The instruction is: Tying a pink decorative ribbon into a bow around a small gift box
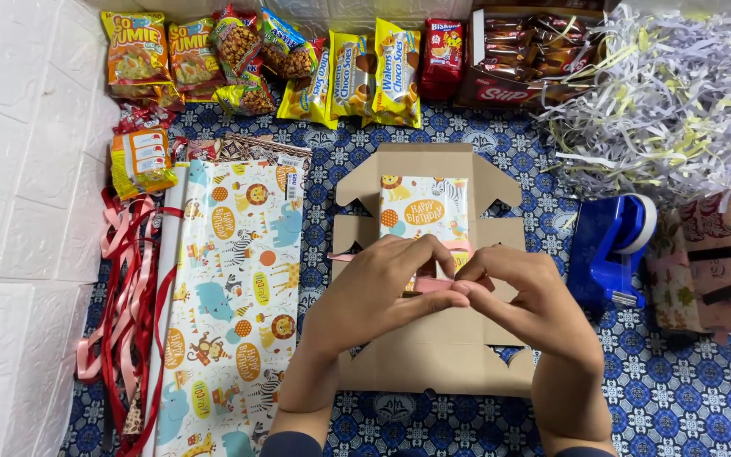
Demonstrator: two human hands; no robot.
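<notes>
Underneath everything, a blue patterned mat [678,398]. At the top right, a heap of shredded paper [670,93], not yet used in any box. To the left, a sheet of animal-print wrapping paper [234,305], laid flat and partly unrolled. In the middle, an opened-out cardboard box [433,347], flaps spread, nothing folded up so far. Along the top edge, a row of snack packets [298,68], all unpacked and lying apart from the box. At the far right, a finished gift box [712,262] tied with dark ribbon. At the far left, a tangle of red and pink ribbons [129,288]. Just right of the cardboard, a blue tape dispenser [607,250], standing untouched. On the cardboard's upper half, a small parcel [425,211], already covered in the same animal-print paper. Over its near edge, left hand [374,296] and right hand [535,305] close together, fingertips pinching a pink ribbon [433,286] between them. Judging by that, wrapping done, ribbon mid-tying, bow not formed yet.
</notes>
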